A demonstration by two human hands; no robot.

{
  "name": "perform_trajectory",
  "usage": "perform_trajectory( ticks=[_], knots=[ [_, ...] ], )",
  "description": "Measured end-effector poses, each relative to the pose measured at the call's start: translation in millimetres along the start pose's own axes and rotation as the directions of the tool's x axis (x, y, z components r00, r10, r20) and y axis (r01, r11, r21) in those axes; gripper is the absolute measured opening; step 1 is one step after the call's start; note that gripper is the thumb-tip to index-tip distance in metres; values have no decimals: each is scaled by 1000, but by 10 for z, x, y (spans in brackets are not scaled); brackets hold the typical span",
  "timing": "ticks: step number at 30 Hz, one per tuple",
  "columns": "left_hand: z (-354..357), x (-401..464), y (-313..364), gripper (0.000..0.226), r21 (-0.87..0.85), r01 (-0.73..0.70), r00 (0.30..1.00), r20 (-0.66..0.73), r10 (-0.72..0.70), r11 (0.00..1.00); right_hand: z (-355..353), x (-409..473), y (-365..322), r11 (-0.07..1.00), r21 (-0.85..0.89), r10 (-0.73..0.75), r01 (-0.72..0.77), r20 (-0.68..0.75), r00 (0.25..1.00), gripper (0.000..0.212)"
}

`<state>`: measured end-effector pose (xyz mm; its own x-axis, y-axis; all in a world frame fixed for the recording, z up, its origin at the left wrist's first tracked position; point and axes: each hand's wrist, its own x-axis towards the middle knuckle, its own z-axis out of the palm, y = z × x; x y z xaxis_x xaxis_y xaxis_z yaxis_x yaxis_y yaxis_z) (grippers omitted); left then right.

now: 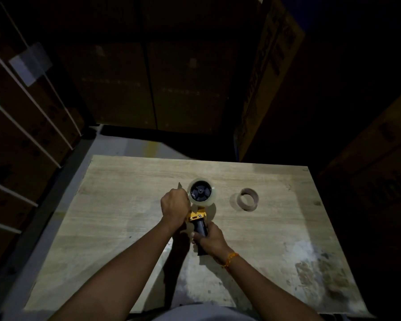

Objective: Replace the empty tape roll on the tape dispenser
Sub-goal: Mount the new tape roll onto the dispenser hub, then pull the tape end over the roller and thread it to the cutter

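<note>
A yellow and black tape dispenser (196, 216) lies on the wooden table (125, 228) at its middle. A full clear tape roll (200, 191) sits on the dispenser's black hub. My right hand (211, 238) is closed around the black handle. My left hand (174, 206) is a fist against the left side of the roll and the yellow frame, and seems to pinch something thin that pokes out above the knuckles; what it is I cannot tell. The empty cardboard core (248, 198) lies flat on the table to the right of the roll, apart from both hands.
Stacked cardboard boxes (28, 126) stand close on the left, behind the table and on the right (276, 72), all in deep shadow. The table's near right part (315, 269) is stained. A strip of pale floor (134, 144) shows beyond the far edge.
</note>
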<state>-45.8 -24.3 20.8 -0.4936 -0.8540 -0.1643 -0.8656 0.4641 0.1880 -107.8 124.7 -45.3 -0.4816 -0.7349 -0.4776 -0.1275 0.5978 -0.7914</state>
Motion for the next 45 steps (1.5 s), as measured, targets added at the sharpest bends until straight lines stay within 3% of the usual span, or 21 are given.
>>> perform_trajectory(
  ticks=[3,6,12,20,27,33,40,45],
  knots=[
    [10,52,-21,14,11,-54,998,16,54,998,17,36,22,999,51,6,-6,-2,1000,34],
    [24,104,-54,13,55,-125,991,60,122,991,13,-8,-75,982,182,43,-48,32,999,9],
    [16,196,-150,15,126,-264,961,115,251,956,-30,-79,-198,963,237,114,-125,59,992,11],
    [3,137,-193,15,236,-497,866,185,464,835,-81,-90,-206,921,335,197,-200,44,979,16],
    [-65,58,-138,11,306,-572,819,254,515,761,-159,-124,-267,886,386,268,-258,27,963,7],
    [-21,-17,-225,21,242,-591,807,167,567,769,-223,-134,-290,812,483,368,-328,12,930,17],
    [-134,36,-281,13,171,-635,772,109,626,754,-298,-179,-243,808,437,428,-395,26,903,17],
    [-448,56,-163,10,119,-694,714,243,657,710,-316,-275,-289,879,308,372,-364,33,928,25]
  ],
)
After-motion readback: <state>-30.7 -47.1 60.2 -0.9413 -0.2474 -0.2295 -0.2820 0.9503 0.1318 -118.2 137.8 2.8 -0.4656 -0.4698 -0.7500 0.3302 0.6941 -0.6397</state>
